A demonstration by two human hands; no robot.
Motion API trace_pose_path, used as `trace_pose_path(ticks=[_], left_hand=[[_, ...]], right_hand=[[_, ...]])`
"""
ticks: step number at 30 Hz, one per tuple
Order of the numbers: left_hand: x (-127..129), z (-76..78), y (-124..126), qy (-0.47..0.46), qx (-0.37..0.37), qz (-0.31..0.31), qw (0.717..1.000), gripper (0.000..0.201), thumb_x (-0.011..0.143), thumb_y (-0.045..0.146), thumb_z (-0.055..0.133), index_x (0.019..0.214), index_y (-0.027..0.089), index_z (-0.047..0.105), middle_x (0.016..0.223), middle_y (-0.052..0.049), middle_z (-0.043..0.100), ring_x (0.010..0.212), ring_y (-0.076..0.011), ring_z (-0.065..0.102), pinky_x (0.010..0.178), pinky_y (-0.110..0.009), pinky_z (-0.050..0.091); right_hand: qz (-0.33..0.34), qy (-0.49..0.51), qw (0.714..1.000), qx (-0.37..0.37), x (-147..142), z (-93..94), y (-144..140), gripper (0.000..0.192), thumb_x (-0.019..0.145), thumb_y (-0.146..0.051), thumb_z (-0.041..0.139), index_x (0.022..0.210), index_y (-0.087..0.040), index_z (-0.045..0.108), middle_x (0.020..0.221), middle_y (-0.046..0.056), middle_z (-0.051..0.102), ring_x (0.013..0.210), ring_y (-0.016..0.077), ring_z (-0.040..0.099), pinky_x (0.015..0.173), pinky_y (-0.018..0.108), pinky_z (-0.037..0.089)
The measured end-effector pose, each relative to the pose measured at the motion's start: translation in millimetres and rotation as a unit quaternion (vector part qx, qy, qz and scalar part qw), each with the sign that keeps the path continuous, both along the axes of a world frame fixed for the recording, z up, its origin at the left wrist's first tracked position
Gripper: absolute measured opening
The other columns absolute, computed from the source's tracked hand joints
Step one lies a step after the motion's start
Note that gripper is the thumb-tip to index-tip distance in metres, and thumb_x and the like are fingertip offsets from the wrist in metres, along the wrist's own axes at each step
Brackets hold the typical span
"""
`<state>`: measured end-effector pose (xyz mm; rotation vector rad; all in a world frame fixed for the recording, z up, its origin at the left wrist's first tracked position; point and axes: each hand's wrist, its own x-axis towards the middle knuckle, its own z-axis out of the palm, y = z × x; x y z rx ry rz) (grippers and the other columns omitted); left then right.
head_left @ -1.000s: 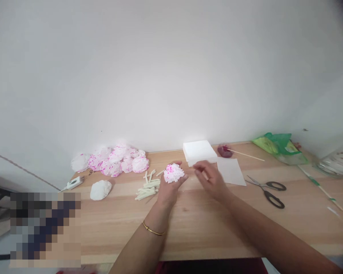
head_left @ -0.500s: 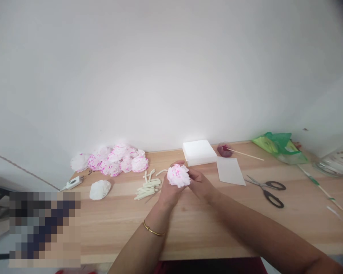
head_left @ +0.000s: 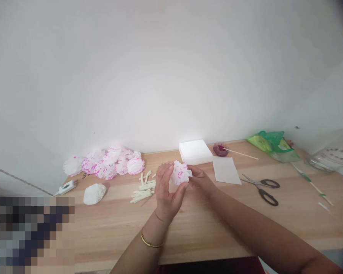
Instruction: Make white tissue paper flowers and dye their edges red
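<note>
A small white paper flower with pink-flecked edges (head_left: 180, 173) is held between both hands above the wooden table (head_left: 211, 224). My left hand (head_left: 167, 192) cups it from the left with thumb and fingers around it. From the right, my right hand (head_left: 201, 180) pinches its side. A gold bangle sits on my left wrist. Just left of the hands lies a heap of short pale sticks (head_left: 143, 187).
A pile of pink-and-white paper flowers (head_left: 108, 163) and a plain white one (head_left: 93, 193) lie at the left. A white paper stack (head_left: 194, 151), a loose sheet (head_left: 226, 170), a red dish with a skewer (head_left: 220, 149), scissors (head_left: 263, 188) and a green bag (head_left: 271, 144) lie to the right.
My right hand came in from the right and took hold of the flower's side. My left hand turned from palm-up under the flower to gripping it from the left.
</note>
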<state>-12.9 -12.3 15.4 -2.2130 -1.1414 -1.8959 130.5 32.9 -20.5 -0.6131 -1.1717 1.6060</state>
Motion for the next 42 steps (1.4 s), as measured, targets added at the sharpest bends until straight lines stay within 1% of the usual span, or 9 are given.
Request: trace_pose_path(ticks=[4, 8, 12, 19, 26, 31, 36, 40, 42], left_hand=[[3.9, 5.4, -1.3, 0.03, -0.035, -0.011, 0.999, 0.068, 0.075, 0.029, 0.069, 0.133, 0.02, 0.036, 0.121, -0.015, 0.056, 0.119, -0.0275, 0.049, 0.101, -0.051, 0.039], [5.9, 0.7, 2.3, 0.012, -0.119, -0.034, 0.992, 0.079, 0.07, 0.041, 0.072, 0.136, 0.021, 0.032, 0.128, -0.016, 0.052, 0.12, -0.0278, 0.049, 0.098, -0.047, 0.043], [3.8, -3.3, 3.8, 0.007, -0.081, -0.04, 0.996, 0.1, 0.063, 0.054, 0.072, 0.142, 0.019, 0.021, 0.14, -0.022, 0.036, 0.131, -0.0337, 0.035, 0.102, -0.053, 0.037], [-2.7, 8.9, -2.0, 0.05, 0.02, -0.025, 0.998, 0.053, 0.081, 0.038, 0.06, 0.128, 0.02, 0.043, 0.125, -0.016, 0.052, 0.121, -0.0298, 0.047, 0.099, -0.054, 0.039], [-0.3, 12.4, -2.4, 0.103, -0.022, -0.048, 0.993, 0.065, 0.076, 0.037, 0.065, 0.132, 0.019, 0.037, 0.122, -0.015, 0.056, 0.125, -0.031, 0.042, 0.101, -0.055, 0.036], [-0.5, 10.4, 0.7, 0.111, -0.077, -0.015, 0.991, 0.056, 0.076, 0.034, 0.065, 0.125, 0.018, 0.044, 0.117, -0.014, 0.058, 0.123, -0.0304, 0.043, 0.101, -0.053, 0.036], [-3.0, 4.7, 6.9, 0.094, -0.102, 0.008, 0.99, 0.062, 0.074, 0.039, 0.067, 0.127, 0.017, 0.041, 0.118, -0.014, 0.058, 0.124, -0.0294, 0.043, 0.101, -0.052, 0.037], [-4.4, 3.0, 8.3, 0.069, -0.066, 0.019, 0.995, 0.075, 0.072, 0.042, 0.069, 0.133, 0.016, 0.034, 0.131, -0.019, 0.048, 0.126, -0.031, 0.041, 0.102, -0.053, 0.036], [-4.6, 4.0, 6.9, 0.064, -0.034, 0.024, 0.997, 0.07, 0.073, 0.04, 0.069, 0.131, 0.018, 0.037, 0.132, -0.018, 0.047, 0.127, -0.0315, 0.04, 0.102, -0.055, 0.035]], right_hand=[[-0.003, -0.028, 0.999, -0.023, 0.9, 2.8, -2.5, 0.027, 0.067, -0.033, 0.076, 0.09, -0.021, 0.068, 0.088, 0.002, 0.068, 0.083, 0.0185, 0.06, 0.079, 0.032, 0.045], [0.035, 0.019, 0.997, -0.06, -0.2, 5.8, -8.2, 0.028, 0.063, -0.03, 0.079, 0.087, -0.021, 0.068, 0.081, 0.0, 0.068, 0.074, 0.0166, 0.061, 0.072, 0.03, 0.046], [0.065, 0.042, 0.992, -0.103, -1.4, 6.9, -12.1, 0.025, 0.066, -0.03, 0.078, 0.086, -0.019, 0.068, 0.079, 0.002, 0.069, 0.071, 0.0161, 0.062, 0.069, 0.028, 0.046], [0.102, 0.035, 0.989, -0.102, 5.3, 5.6, -8.0, 0.034, 0.067, -0.03, 0.077, 0.097, -0.019, 0.069, 0.088, 0.005, 0.071, 0.079, 0.0196, 0.065, 0.076, 0.031, 0.047], [0.14, -0.013, 0.988, -0.066, 12.2, 2.8, -2.7, 0.034, 0.07, -0.034, 0.074, 0.098, -0.015, 0.068, 0.085, 0.006, 0.071, 0.076, 0.0179, 0.064, 0.071, 0.028, 0.046], [0.135, 0.001, 0.989, -0.059, 12.1, 1.1, -3.3, 0.033, 0.072, -0.03, 0.074, 0.102, -0.017, 0.068, 0.087, 0.006, 0.071, 0.076, 0.0178, 0.065, 0.073, 0.029, 0.046], [0.119, 0.02, 0.99, -0.074, 12.3, -5.2, 0.7, 0.033, 0.068, -0.028, 0.077, 0.099, -0.019, 0.07, 0.082, 0.005, 0.071, 0.071, 0.0167, 0.064, 0.071, 0.029, 0.047], [0.088, 0.016, 0.994, -0.067, 10.8, -7.1, 4.0, 0.043, 0.065, -0.031, 0.078, 0.105, -0.021, 0.068, 0.094, 0.006, 0.071, 0.085, 0.0202, 0.064, 0.079, 0.032, 0.046], [0.083, 0.009, 0.995, -0.057, 9.9, -6.0, 3.9, 0.042, 0.068, -0.033, 0.076, 0.107, -0.021, 0.068, 0.096, 0.006, 0.071, 0.087, 0.0207, 0.064, 0.08, 0.032, 0.046]])
